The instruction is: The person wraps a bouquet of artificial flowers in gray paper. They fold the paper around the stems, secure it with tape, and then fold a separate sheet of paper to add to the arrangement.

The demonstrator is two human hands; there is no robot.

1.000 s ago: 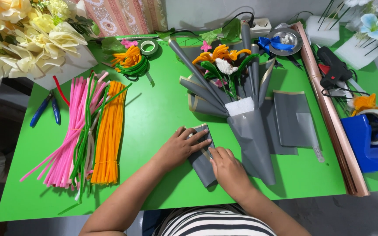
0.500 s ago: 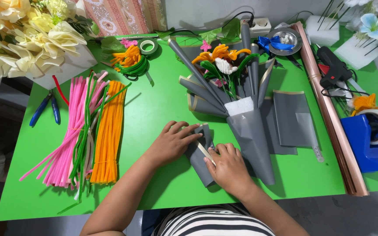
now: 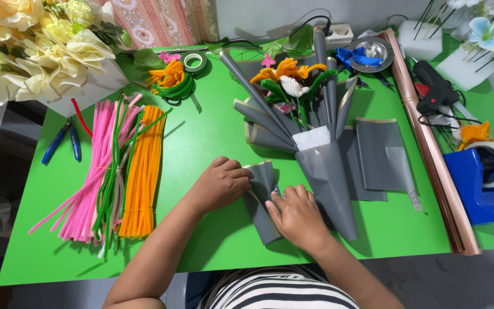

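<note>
I see my left hand [image 3: 219, 184] lying knuckles-up on the green table [image 3: 201, 143], its fingers [image 3: 241, 171] curled narrow and pressing on the top left edge of a grey sheet [image 3: 263, 220]. My right hand [image 3: 297, 214] lies flat on the same sheet, its fingers [image 3: 281, 197] close together and pointing up-left, the tips almost meeting those of the left hand. The sheet is folded into a narrow strip that runs from between the two sets of fingertips down to a blunt end just below the right hand's thumb side. I cannot tell whether either hand pinches the sheet or only pins it down. Just right of the right fingers, touching or nearly so, stands the grey cone of a bouquet [image 3: 327, 177], its point toward me and its orange and white flowers [image 3: 287, 71] well beyond the fingertips. More grey sheets [image 3: 381, 151] lie flat past the cone, farther right. Well left of the left fingers lie pipe cleaners [image 3: 110, 171] in pink, green and orange bundles, with blue pliers [image 3: 64, 140] beyond them. Far right, away from both hands, a copper foil roll [image 3: 430, 149] runs along the table, with a blue tape dispenser [image 3: 484, 177] beside it.
</note>
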